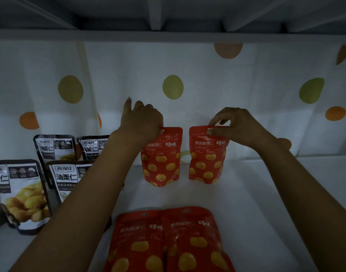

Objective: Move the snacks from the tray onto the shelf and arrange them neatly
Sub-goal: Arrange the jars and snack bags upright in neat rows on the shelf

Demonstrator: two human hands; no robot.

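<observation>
Right, head camera: this looks like the back-row placing step on the shelf. The left hand pinches the top corner of the left red pouch, and the right hand pinches the top edge of the right red pouch. Both pouches are just behind the front pair of red pouches. Each stands upright, long axis vertical, print facing us. Next, I'd judge, comes a gentle release so neither topples.

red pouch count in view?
4. Back left pouch, held by the left hand; back right pouch, pinched by the right hand; front left pouch and front right pouch side by side, cropped below. Others may lie out of frame.
</observation>
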